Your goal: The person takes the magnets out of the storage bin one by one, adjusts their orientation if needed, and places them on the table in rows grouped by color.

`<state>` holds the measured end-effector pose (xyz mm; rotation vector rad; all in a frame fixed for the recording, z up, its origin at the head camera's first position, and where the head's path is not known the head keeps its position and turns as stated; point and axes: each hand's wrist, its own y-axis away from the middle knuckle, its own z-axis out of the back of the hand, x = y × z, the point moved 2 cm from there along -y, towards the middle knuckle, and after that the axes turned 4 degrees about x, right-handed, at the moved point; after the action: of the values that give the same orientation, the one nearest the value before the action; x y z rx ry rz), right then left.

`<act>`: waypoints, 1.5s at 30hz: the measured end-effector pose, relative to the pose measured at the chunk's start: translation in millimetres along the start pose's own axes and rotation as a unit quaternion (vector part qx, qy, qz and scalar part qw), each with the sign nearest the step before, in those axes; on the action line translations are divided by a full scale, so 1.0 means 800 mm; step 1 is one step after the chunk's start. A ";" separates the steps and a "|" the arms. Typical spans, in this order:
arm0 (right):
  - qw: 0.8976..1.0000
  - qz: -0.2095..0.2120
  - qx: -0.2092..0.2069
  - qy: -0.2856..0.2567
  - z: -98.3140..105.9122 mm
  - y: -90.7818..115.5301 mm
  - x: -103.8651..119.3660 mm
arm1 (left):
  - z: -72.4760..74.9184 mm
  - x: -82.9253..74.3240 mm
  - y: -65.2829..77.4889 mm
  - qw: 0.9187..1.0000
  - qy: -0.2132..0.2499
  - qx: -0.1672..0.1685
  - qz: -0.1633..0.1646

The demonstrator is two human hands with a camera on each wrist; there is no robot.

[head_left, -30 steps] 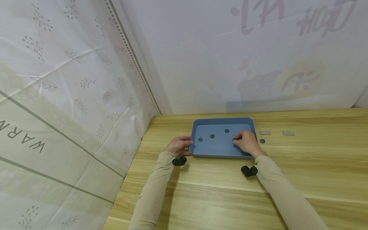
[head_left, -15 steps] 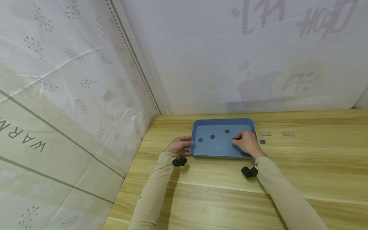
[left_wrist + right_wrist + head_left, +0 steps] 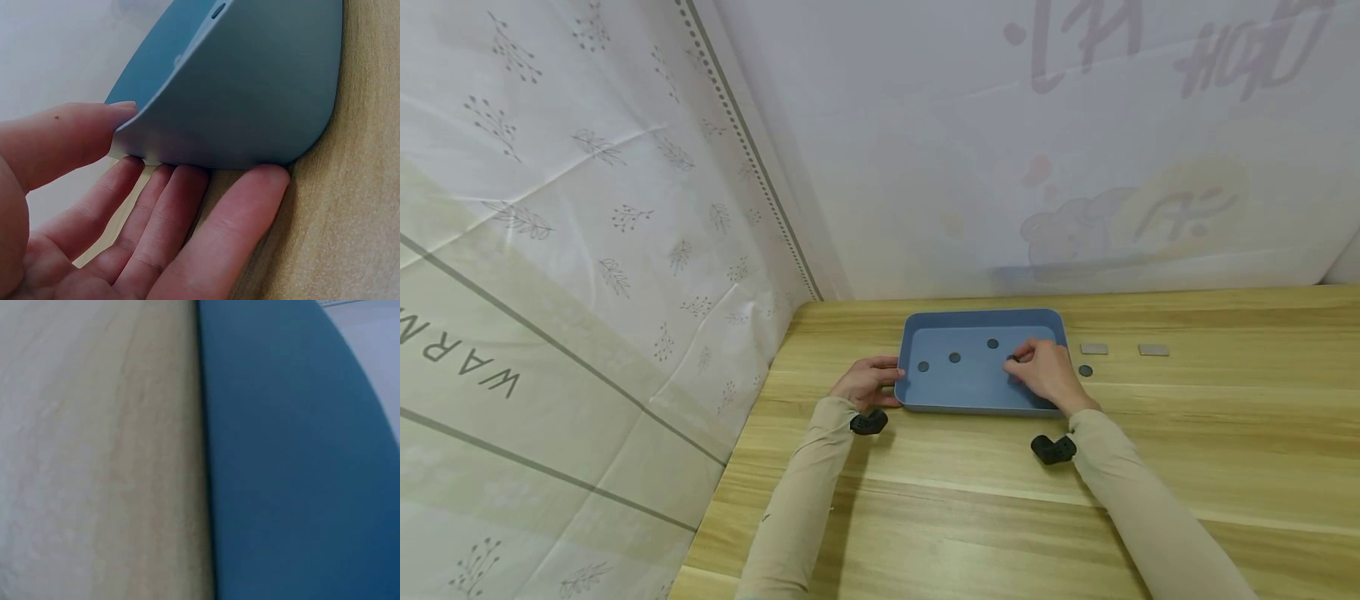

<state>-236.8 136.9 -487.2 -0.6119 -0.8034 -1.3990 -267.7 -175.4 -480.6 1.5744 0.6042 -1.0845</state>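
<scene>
A shallow blue tray (image 3: 977,409) sits on the wooden table. My left hand (image 3: 867,382) holds its left end; in the left wrist view the thumb (image 3: 69,134) hooks over the rim while several fingertips (image 3: 269,178) touch the outer wall. Inside the tray, near its right end, my right hand (image 3: 1047,371) pinches a small dark disc (image 3: 1012,359) between thumb and fingers. Three similar discs lie on the tray floor: one at left (image 3: 923,367), a second disc (image 3: 955,357) beside it and a third disc (image 3: 993,343) farther back. The right wrist view shows only the tray's outside wall (image 3: 281,462) and the table.
Right of the tray, another dark disc (image 3: 1086,371) lies on the table (image 3: 940,517). Behind it are two flat grey rectangular pieces, one nearer (image 3: 1094,349) and one farther right (image 3: 1153,350). Printed cloth (image 3: 925,167) hangs behind the table, and patterned cloth (image 3: 625,250) along its left side.
My right hand has shifted very slightly away from me, still pinching the disc at nearly the same spot. The left hand, the tray and the other discs have stayed put.
</scene>
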 end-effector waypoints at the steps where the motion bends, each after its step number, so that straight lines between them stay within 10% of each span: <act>1: 1.000 0.004 0.005 -0.014 0.000 -0.001 0.000 | 0.000 0.000 0.000 1.000 -0.001 0.000 0.000; 14: 0.989 0.042 0.039 -0.134 0.004 -0.002 -0.001 | -0.001 -0.001 0.001 1.000 -0.001 0.000 0.000; 45: 0.993 0.095 0.029 -0.064 0.041 0.025 0.000 | -0.001 -0.001 0.001 1.000 -0.008 -0.001 0.007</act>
<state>-220.9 164.7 -465.7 -0.7196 -0.8624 -1.1678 -266.8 -174.7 -479.3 1.5644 0.5825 -1.0842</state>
